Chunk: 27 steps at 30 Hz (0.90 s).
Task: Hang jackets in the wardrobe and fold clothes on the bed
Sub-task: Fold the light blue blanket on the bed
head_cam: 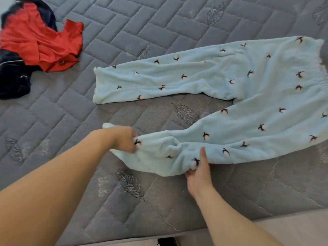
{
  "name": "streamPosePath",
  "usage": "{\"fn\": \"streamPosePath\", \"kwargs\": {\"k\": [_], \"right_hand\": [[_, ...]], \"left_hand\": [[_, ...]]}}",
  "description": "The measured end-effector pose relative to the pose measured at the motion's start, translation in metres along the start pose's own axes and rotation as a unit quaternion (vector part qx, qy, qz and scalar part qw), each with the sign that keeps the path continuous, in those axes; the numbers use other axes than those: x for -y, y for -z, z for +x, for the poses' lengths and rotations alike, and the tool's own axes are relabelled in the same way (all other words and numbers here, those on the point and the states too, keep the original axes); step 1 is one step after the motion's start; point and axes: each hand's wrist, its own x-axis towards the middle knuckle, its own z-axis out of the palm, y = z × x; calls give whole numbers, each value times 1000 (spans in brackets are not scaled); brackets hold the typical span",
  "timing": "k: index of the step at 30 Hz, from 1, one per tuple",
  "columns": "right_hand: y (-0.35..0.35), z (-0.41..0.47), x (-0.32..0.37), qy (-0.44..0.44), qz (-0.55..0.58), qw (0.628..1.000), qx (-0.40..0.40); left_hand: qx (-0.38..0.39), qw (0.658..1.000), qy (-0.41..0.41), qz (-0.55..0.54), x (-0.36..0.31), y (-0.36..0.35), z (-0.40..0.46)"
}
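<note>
View from my head, looking down at the bed (159, 23), whose grey quilted cover is stitched in blocks and leaf shapes. A pair of pale blue fleece trousers (248, 96), dotted with small dark-and-white cotton-boll motifs, lies spread flat on the cover, waistband toward the right edge of the view and both legs running leftward. The far leg lies straight and smooth; its cuff ends near the middle of the bed. The near leg angles down toward me and is rumpled at its cuff end, where both of my hands meet it.

My left hand (124, 139) sits on the cuff end of the near leg, fingers curled down into the fleece and gripping it; a tuft of the cuff shows just beyond my wrist. My right hand (197, 173) takes the lower edge of the same leg a little farther along: the thumb lies extended on top of the fabric, and the fingers are tucked beneath the hem, so that the edge is pinched between them. Both forearms are bare and reach in from the bottom of the view.

At the far left of the bed, well apart from the trousers, a red garment (35, 41) lies crumpled on top of a dark navy garment (14, 80) with thin white piping. The near edge of the mattress runs along the bottom of the view.
</note>
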Motion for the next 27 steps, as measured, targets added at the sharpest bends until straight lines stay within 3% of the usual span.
{"fn": "streamPosePath", "kwargs": {"k": [3, 8, 10, 12, 14, 15, 18, 21, 24, 27], "right_hand": [[-27, -18, -46, -52, 0, 998, 26], [-48, -38, -94, -100, 11, 990, 98], [-46, -46, -103, -125, 20, 979, 158], [-46, -56, -115, -139, -7, 975, 173], [-46, -66, -131, -143, -27, 981, 130], [-47, -71, -138, -145, -32, 984, 98], [-51, -79, -159, -136, -60, 989, -12], [-54, -76, -169, -141, -110, 982, -66], [-52, -68, -161, -174, -167, 967, -84], [-46, -48, -129, -110, -132, 969, -177]], "left_hand": [[-32, 985, -27, -169, 17, -4, -20], [-63, 985, -13, -163, 51, -8, -50], [-21, 986, 10, -165, 66, -3, -67], [69, 987, 37, -142, 80, 2, -83], [125, 984, 67, -109, 100, 3, -92], [116, 985, 81, -96, 110, 1, -94], [-49, 989, 136, -43, 145, -13, -89], [-202, 950, 190, 140, 160, -48, -79], [-172, 957, 178, 149, 138, -82, -62], [-112, 990, 74, 48, 87, -100, -39]]}}
